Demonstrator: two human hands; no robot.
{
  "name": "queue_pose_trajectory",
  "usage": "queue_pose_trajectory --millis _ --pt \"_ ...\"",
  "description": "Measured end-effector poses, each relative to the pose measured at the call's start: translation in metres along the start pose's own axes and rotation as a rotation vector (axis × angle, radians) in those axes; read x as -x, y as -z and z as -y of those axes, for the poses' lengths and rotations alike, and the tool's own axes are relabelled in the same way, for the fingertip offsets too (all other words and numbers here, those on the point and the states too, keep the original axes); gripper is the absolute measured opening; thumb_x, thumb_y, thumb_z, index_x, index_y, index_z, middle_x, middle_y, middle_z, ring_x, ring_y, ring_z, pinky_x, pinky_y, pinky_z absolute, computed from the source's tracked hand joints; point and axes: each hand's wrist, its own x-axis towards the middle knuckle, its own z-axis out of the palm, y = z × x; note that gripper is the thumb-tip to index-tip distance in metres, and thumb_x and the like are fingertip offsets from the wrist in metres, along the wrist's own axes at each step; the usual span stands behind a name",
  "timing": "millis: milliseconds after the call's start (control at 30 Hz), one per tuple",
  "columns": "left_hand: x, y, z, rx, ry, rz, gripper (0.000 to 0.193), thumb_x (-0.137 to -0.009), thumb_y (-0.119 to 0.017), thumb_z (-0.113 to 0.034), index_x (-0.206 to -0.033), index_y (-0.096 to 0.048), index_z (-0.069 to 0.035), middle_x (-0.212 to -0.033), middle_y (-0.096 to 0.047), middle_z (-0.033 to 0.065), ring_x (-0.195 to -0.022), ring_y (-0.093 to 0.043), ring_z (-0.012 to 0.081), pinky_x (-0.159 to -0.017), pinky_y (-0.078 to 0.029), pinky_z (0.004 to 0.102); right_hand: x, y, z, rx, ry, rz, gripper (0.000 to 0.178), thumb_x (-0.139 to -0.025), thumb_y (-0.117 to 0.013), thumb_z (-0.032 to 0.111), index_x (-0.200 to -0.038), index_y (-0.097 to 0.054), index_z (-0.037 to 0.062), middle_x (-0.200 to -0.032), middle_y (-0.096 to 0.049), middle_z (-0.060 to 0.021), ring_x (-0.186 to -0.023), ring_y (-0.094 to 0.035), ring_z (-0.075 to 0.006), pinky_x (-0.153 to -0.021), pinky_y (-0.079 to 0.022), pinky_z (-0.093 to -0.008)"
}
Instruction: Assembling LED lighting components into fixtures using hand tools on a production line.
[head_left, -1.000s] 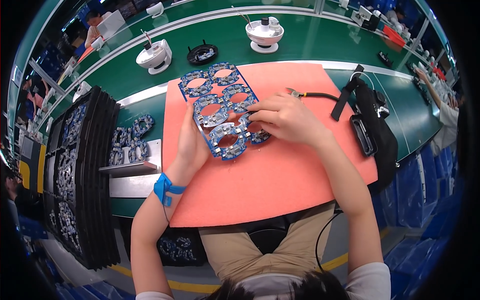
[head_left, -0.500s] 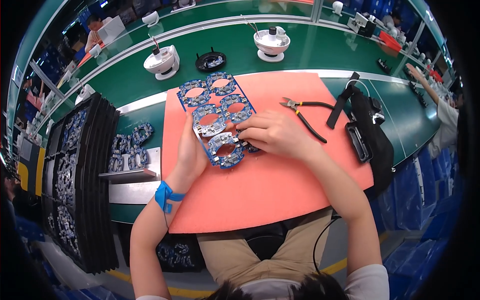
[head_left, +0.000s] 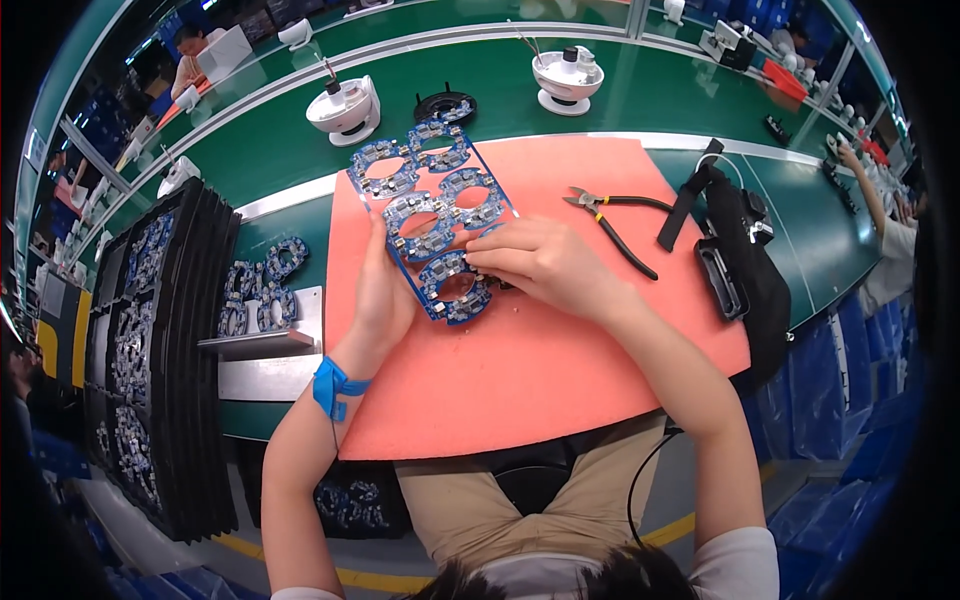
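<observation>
A blue circuit board panel (head_left: 432, 240), made up of several ring-shaped boards in two columns, is held tilted over the salmon-coloured mat (head_left: 560, 370). My left hand (head_left: 378, 300) grips its left edge, with a blue wrist strap (head_left: 338, 387) on that arm. The fingers of my right hand (head_left: 540, 262) are closed at the panel's lower right corner, beside the nearest ring board (head_left: 455, 290). They largely hide what they pinch there, which seems to be another ring board. Side cutters (head_left: 615, 225) with black and yellow handles lie on the mat to the right.
Loose ring boards (head_left: 287, 258) lie left of the mat by a metal fixture (head_left: 265, 378). Beyond them stands a stack of black trays (head_left: 170, 380). White round devices (head_left: 343, 108) sit on the green line behind. A black bag (head_left: 740, 260) lies at right.
The panel's near end has risen slightly, and my right hand has shifted a little left and up. The white devices and black round part behind have moved to the right.
</observation>
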Motion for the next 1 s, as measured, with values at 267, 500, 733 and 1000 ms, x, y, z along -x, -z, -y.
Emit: queue_pose_trajectory --millis 267,500,733,1000 --pt "0.001 0.003 0.004 -0.041 0.005 -0.095 0.060 -0.104 -0.019 -0.049 -0.132 -0.044 -0.002 -0.122 -0.060 0.0208 -0.112 -0.061 0.0299 -0.096 -0.051 0.0424 -0.005 0.005 0.006 -0.037 -0.104 0.062 0.022 -0.072 -0.072 0.005 -0.094 -0.067 0.0069 -0.099 -0.068 -0.0056 -0.090 -0.066 -0.0219 -0.076 -0.054 -0.0355" --pt "-0.001 -0.001 -0.001 -0.069 -0.022 -0.019 0.059 -0.104 -0.012 -0.046 -0.143 -0.031 -0.006 -0.135 -0.051 0.0185 -0.122 -0.054 0.0321 -0.103 -0.048 0.0472 -0.003 0.008 0.000 0.143 0.147 0.042 0.017 -0.073 -0.072 0.006 -0.088 -0.064 0.0067 -0.098 -0.067 -0.0040 -0.091 -0.066 -0.0206 -0.076 -0.053 -0.0351" --pt "0.000 0.002 0.001 -0.046 -0.027 -0.014 0.059 -0.104 -0.012 -0.045 -0.146 -0.027 -0.007 -0.141 -0.045 0.0183 -0.127 -0.050 0.0317 -0.104 -0.047 0.0466 -0.005 -0.001 0.009 -0.194 -0.239 0.116 0.023 -0.074 -0.073 0.009 -0.097 -0.067 0.0090 -0.102 -0.067 -0.0034 -0.096 -0.064 -0.0201 -0.080 -0.052 -0.0345" --pt "0.000 0.004 0.004 -0.029 -0.041 -0.014 0.059 -0.104 -0.013 -0.046 -0.146 -0.027 -0.008 -0.141 -0.045 0.0171 -0.127 -0.049 0.0309 -0.105 -0.046 0.0448 -0.011 -0.015 0.012 0.038 0.035 -0.059 0.016 -0.077 -0.072 0.010 -0.092 -0.066 0.0087 -0.102 -0.068 -0.0027 -0.094 -0.065 -0.0207 -0.079 -0.053 -0.0349"
